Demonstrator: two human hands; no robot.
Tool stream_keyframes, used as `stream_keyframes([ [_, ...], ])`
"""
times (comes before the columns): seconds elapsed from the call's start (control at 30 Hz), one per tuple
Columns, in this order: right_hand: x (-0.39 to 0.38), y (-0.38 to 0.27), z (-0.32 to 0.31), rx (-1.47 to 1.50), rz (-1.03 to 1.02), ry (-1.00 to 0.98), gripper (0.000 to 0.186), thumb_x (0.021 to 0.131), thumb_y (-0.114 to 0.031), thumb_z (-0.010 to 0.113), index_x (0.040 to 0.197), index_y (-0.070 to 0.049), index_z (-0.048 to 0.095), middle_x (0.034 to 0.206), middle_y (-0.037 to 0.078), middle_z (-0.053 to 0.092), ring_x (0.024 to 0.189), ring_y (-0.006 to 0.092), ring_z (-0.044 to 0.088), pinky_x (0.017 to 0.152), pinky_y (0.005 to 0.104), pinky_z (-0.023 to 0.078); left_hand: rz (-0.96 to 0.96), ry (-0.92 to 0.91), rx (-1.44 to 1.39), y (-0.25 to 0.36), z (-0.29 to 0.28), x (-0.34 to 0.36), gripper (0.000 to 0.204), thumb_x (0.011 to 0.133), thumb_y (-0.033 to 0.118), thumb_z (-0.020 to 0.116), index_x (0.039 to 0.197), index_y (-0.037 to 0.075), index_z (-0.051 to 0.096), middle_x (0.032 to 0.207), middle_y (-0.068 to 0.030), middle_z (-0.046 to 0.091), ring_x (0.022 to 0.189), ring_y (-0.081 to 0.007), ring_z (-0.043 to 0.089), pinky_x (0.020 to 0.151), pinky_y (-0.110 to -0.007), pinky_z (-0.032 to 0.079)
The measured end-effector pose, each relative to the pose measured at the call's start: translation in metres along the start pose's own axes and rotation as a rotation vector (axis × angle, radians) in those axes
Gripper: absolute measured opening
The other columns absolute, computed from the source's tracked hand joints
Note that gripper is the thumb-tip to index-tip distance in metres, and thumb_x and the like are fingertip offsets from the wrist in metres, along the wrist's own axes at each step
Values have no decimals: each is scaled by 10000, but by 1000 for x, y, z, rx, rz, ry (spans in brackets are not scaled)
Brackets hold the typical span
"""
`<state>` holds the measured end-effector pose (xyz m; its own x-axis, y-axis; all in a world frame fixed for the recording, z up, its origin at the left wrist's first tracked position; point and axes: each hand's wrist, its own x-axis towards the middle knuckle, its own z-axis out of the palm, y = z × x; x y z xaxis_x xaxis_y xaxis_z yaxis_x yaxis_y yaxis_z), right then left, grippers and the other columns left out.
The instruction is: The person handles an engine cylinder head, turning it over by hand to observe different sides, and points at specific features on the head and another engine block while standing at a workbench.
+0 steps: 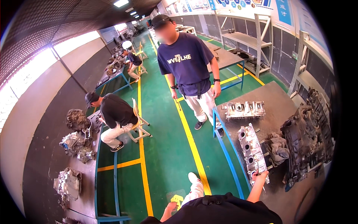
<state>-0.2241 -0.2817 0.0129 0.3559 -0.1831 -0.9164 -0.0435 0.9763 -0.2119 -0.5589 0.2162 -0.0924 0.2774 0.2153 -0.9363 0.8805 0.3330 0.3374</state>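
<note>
My right hand [260, 178] is at the near end of a silver engine cylinder head [250, 149], which lies lengthwise on the bench at the right. Its fingers are curled together, and a thin object seems to stick out past them, too small to name. Low in the middle, my left hand [171, 206] hangs beside my leg, fingers loosely apart. Just past it shows a yellow patch [178, 200]; I cannot tell whether it is on the floor or touches the hand.
A second cylinder head [244, 110], a crumpled dark cloth [278, 149] and a dark engine block [307, 136] share the bench [274, 97]. A person [188, 63] stands ahead in the aisle. Another person [117, 112] sits at the left bench among engine parts [69, 183].
</note>
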Motion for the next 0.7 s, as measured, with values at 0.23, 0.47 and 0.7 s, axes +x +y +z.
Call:
stream_keyframes([
  [0.23, -10, 4, 9, 7, 37, 43, 646, 708, -708, 451, 974, -125, 526, 787, 52, 487, 566, 163, 446, 442, 239, 363, 11, -24, 5, -1, -4, 9, 285, 861, 300, 419, 1096, 157, 491, 990, 7, 615, 853, -154, 572, 734, -352, 425],
  [0.47, -18, 7, 12, -4, 31, 39, 665, 703, -724, 436, 987, -128, 521, 790, 58, 493, 566, 159, 441, 435, 238, 352, -79, 71, 144, 4, 3, 17, 299, 857, 307, 422, 1104, 150, 489, 983, 8, 615, 869, -156, 569, 759, -350, 419],
  [0.7, -9, 4, 6, 3, 46, 35, 676, 668, -738, 467, 962, -132, 519, 758, 46, 489, 559, 159, 426, 421, 229, 330, -88, 34, 151, -10, 0, 37, 297, 854, 331, 426, 1073, 143, 497, 969, -12, 619, 865, -175, 579, 767, -363, 425],
])
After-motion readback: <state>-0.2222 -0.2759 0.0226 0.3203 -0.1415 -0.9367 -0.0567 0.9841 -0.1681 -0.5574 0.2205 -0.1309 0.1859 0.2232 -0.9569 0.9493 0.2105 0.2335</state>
